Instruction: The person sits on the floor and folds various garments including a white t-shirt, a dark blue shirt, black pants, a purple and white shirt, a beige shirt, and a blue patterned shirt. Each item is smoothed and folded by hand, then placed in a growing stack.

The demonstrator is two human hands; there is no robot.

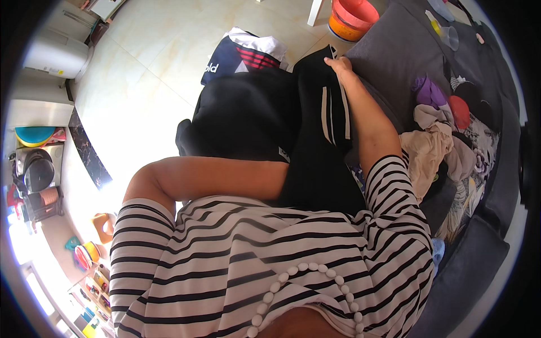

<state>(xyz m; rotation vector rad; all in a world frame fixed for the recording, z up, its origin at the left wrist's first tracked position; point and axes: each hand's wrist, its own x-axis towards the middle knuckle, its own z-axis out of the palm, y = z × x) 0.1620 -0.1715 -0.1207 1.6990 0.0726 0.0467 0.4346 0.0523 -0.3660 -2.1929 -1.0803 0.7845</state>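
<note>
My right hand (341, 66) pinches the upper edge of a black garment (317, 169) with pale and beige stripes. The garment hangs down across my lap towards my striped shirt. My left forearm reaches across in front of my body, and its hand is out of sight behind or inside the black cloth. More black fabric (241, 114) spreads over my lap, left of the striped part. Beyond it lies a navy, white and red garment (249, 55) that bears lettering.
A grey sofa (389, 50) is on my right, with beige cloth (427, 156), purple cloth (431, 92) and a clear plastic cup (449, 38) on it. A red and orange bucket (353, 21) stands on the tiled floor (148, 55) ahead, beside a white furniture leg (315, 12).
</note>
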